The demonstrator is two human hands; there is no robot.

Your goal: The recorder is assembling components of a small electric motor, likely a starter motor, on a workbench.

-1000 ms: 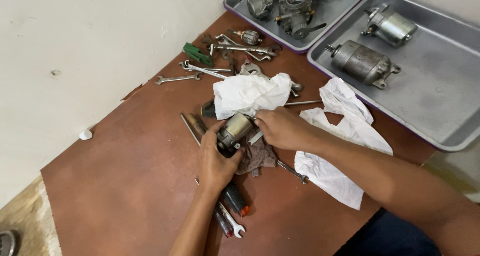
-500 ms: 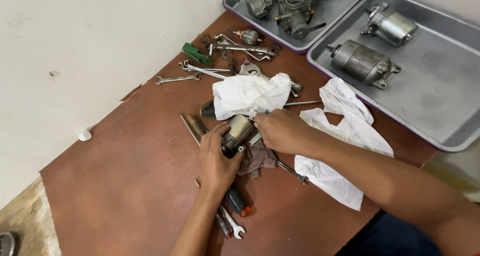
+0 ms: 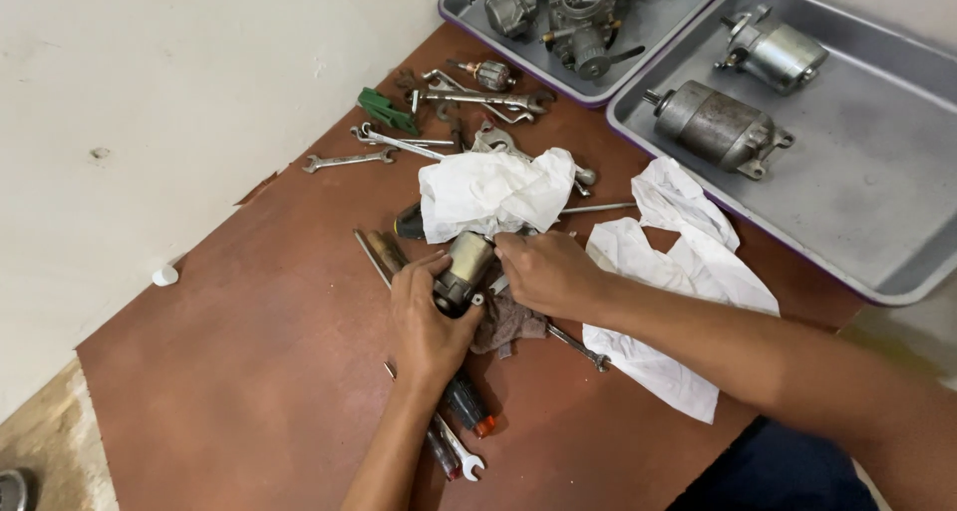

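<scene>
Over on the left the brown bench [image 3: 229,371] lies bare right out to its ragged edge, with only a small white cap [image 3: 164,275] resting on the pale floor just past that edge. A lone spanner [image 3: 347,160] lies near the upper left edge. Further in, the left hand [image 3: 427,324] is wrapped around a small cylindrical motor [image 3: 462,271], gripping it from below. The right hand [image 3: 543,272] meets it from the other side, fingers closed at the motor's end; what they pinch there is too small to make out. A dark rag [image 3: 506,322] sits beneath both hands, and a crumpled white cloth [image 3: 493,192] lies just behind them, covering part of a screwdriver. More spanners and loose parts [image 3: 478,97] are piled beyond. A red-tipped tool [image 3: 469,406] is half hidden under the left wrist. To the right lies a white plastic bag [image 3: 678,302]. One grey tray [image 3: 464,12] holds carburettors, cut off by the frame. The larger tray [image 3: 877,202] holds two starter motors [image 3: 716,127] and much open floor.
</scene>
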